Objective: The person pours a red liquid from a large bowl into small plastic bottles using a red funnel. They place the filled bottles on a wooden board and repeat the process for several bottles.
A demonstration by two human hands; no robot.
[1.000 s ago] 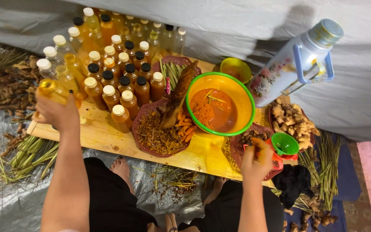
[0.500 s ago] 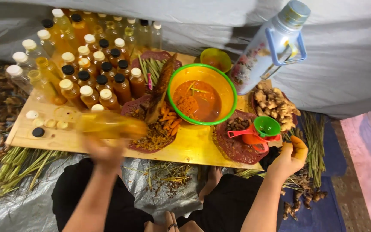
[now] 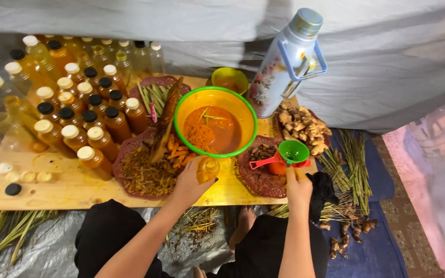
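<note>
A small clear bottle (image 3: 208,169) stands on the near edge of a wooden board (image 3: 68,188), just in front of a green-rimmed orange bowl (image 3: 215,121). The bottle has no cap on and looks yellowish. The left hand (image 3: 190,180) is wrapped around it, fingers curled about its near and left sides, thumb up against the glass.

To the right, the right hand (image 3: 298,186) is closed around something orange-red at the board's near right corner; what it grips is mostly hidden by the fingers. Just beyond that hand, a green funnel (image 3: 293,152) sits on top of a red ladle-like scoop (image 3: 263,162) whose handle points left over a dark red plate (image 3: 256,177).

The bowl holds brown-orange liquid with a mound of orange pulp. Left of it, a dark red tray (image 3: 142,177) carries shredded yellow-brown roots and orange pieces, with a long grater (image 3: 163,123) lying tilted across it. Further left, many capped bottles (image 3: 73,110) of amber liquid stand in rows, white and black caps mixed. Loose caps (image 3: 11,177) lie at the near left of the board.

At the far right stands a tall flowered flask (image 3: 287,64) with a blue handle, and beside it a heap of ginger roots (image 3: 302,126). A small yellow bowl (image 3: 229,80) sits behind the large one. Lemongrass stalks (image 3: 354,159) lie on the ground to the right.
</note>
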